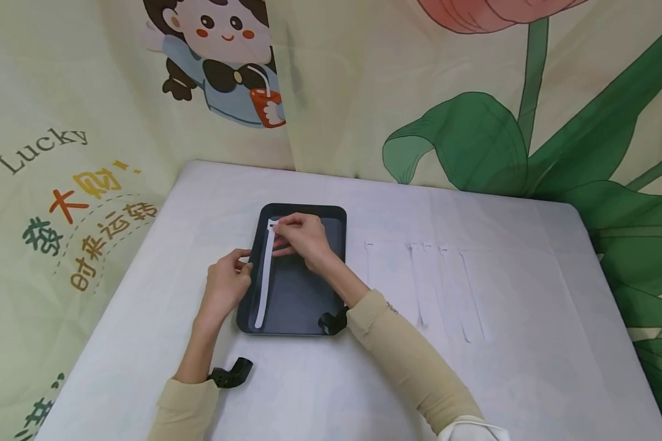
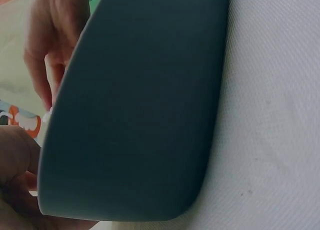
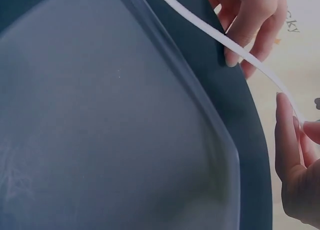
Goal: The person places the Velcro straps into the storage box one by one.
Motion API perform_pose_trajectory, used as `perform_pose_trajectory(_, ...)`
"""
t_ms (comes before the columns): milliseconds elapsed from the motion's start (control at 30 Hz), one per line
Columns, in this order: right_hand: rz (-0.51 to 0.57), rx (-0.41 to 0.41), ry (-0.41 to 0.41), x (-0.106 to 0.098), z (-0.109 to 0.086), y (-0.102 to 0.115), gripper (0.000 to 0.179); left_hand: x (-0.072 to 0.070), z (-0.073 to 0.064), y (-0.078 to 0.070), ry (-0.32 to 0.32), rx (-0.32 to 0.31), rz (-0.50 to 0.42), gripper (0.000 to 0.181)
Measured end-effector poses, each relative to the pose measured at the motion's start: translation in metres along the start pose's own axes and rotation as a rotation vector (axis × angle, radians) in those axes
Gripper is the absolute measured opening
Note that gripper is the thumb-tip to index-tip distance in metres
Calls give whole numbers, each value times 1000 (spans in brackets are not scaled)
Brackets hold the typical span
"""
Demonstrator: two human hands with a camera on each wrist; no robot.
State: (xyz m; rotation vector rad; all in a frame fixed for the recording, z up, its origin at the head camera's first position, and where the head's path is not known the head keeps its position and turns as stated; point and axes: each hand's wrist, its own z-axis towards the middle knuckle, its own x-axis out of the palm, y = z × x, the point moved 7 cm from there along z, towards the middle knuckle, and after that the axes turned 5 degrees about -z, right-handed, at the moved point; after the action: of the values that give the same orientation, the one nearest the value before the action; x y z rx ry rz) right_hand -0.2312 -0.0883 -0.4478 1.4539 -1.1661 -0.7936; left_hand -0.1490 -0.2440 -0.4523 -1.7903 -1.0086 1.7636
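Note:
A white cable tie strap point(image 1: 264, 275) with a wider, slotted head lies lengthwise along the left side of a dark rectangular tray point(image 1: 309, 294). My right hand point(image 1: 304, 237) reaches over the tray and pinches the strap's head end between thumb and fingers. In the right wrist view, the strap point(image 3: 200, 23) curves from the tray up to that right hand point(image 3: 300, 175). At the tray's left rim my left hand point(image 1: 230, 278) grips the edge, its thumb on the rim in the right wrist view. The tray's outer wall point(image 2: 135, 104) hides part of the left hand point(image 2: 15, 160) in the left wrist view.
Several more white straps point(image 1: 444, 288) lie side by side on the white tabletop point(image 1: 540, 343), right of the tray. A printed cloth point(image 1: 336, 98) hangs behind the table. Each wrist carries a black camera mount point(image 1: 234, 372).

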Motion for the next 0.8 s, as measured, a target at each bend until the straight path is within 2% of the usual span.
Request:
perform_pose_trajectory(467, -29, 39, -3, 5, 7, -14, 16, 0, 1, 2, 4, -14, 10, 38)
perform_pose_trajectory(800, -53, 69, 16, 6, 10, -28, 15, 0, 1, 1, -3, 6, -2, 37)
